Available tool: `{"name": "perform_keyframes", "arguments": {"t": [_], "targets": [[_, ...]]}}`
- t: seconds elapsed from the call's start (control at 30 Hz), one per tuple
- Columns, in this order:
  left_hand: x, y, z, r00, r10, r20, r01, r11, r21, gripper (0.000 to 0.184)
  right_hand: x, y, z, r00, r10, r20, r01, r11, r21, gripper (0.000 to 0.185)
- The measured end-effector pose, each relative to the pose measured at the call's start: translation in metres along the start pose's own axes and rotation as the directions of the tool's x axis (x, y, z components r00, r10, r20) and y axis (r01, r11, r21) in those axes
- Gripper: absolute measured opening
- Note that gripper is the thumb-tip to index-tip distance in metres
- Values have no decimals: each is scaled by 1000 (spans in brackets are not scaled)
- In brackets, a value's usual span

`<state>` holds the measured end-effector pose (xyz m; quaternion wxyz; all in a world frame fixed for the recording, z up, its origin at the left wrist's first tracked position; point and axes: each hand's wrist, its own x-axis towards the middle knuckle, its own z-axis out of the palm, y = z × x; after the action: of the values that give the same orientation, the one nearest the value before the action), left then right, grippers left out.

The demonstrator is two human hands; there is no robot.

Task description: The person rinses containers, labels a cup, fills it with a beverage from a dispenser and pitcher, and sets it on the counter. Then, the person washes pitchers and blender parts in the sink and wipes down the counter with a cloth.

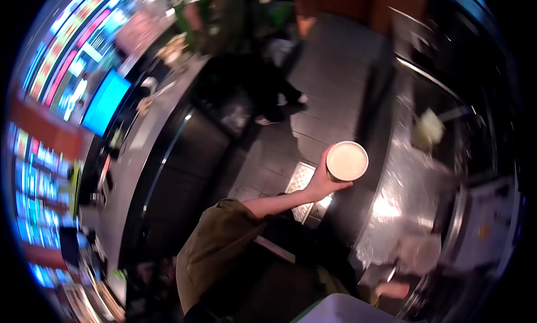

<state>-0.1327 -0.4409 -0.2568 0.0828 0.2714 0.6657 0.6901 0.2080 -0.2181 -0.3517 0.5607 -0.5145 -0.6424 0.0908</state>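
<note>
My left hand point(320, 184) is wrapped round a cup point(330, 174) held up in front of me over the floor. The cup stands near upright and shows a pale, foamy drink point(347, 161) up to its rim. An olive sleeve covers my upper arm, and the forearm is bare. Low on the right, my right hand point(393, 290) is a blurred pinkish shape beside the metal counter. Its fingers are smeared, so what it holds, if anything, does not show. A blurred, pale brownish container point(418, 252) stands just above it.
A shiny metal counter point(386, 205) runs along my right, with a pale yellowish object point(428, 130) farther up. To the left is a long counter point(140, 155) with a blue screen point(106, 103). A person in dark clothes point(251, 79) stands ahead on the tiled floor point(321, 107).
</note>
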Motion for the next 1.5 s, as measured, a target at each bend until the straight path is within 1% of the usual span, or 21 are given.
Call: {"name": "perform_keyframes", "arguments": {"t": [0.1,0.17,0.2,0.27,0.37,0.43,0.47,0.57,0.63,0.7,0.73,0.83,0.87,1.03,1.13,1.23,1.3,1.33,1.37,1.4,1.5], "targets": [[0,-1,-76,986,-6,-167,8,1000,11,92,2,-56,11,999,-53,-8,54,991,122,16],[-2,1,-128,957,6,-289,6,999,42,92,-9,-91,37,997,-62,-45,69,980,187,17],[-3,2,-160,941,25,-338,26,989,143,92,-22,-111,57,996,-62,-62,74,973,217,17],[-6,3,-221,915,12,-403,59,985,165,92,-49,-151,103,993,-61,-99,87,954,288,19],[-13,5,-310,865,84,-494,23,978,206,92,-110,-256,169,983,-185,-13,161,816,556,18],[-19,13,-371,835,126,-535,21,965,261,92,-166,-335,198,973,-143,181,-25,716,698,17],[-22,13,-398,796,143,-588,68,944,322,92,-190,-369,209,948,-194,254,-48,699,714,17],[-29,7,-474,702,181,-688,68,946,318,90,-257,-447,242,864,-302,404,-166,586,793,14],[-32,2,-518,599,231,-767,120,921,371,88,-293,-484,263,777,-418,471,-229,509,830,15],[-34,1,-560,518,223,-826,192,910,366,89,-327,-521,277,691,-481,540,-286,505,814,15],[-33,-2,-578,472,262,-842,177,907,382,89,-344,-538,283,650,-485,585,-349,493,797,13],[-31,-17,-635,391,316,-864,208,885,417,89,-398,-583,296,456,-626,633,-429,468,773,11],[-29,-27,-655,379,341,-860,171,888,427,89,-416,-597,298,383,-648,659,-474,474,742,11],[-20,-42,-723,260,343,-903,209,893,399,89,-496,-654,320,-30,-726,687,-688,513,513,13],[-13,-44,-754,210,338,-917,276,880,387,88,-532,-687,332,-174,-748,641,-744,527,412,13],[-10,-43,-773,206,148,-967,309,928,208,89,-550,-716,338,-230,-795,562,-717,529,454,13],[-10,-53,-787,206,249,-946,348,885,309,90,-572,-722,352,-175,-807,564,-737,487,468,10],[-8,-56,-793,185,290,-939,330,882,337,91,-580,-726,359,-194,-835,515,-748,465,473,11],[-4,-53,-794,192,273,-942,220,924,313,92,-582,-734,359,-213,-850,482,-732,465,497,13],[-3,-52,-796,196,279,-940,273,905,325,93,-584,-743,353,-224,-835,502,-670,506,543,16],[-5,-34,-795,252,244,-936,214,930,300,95,-589,-760,348,-255,-847,467,-671,502,545,16]]}}
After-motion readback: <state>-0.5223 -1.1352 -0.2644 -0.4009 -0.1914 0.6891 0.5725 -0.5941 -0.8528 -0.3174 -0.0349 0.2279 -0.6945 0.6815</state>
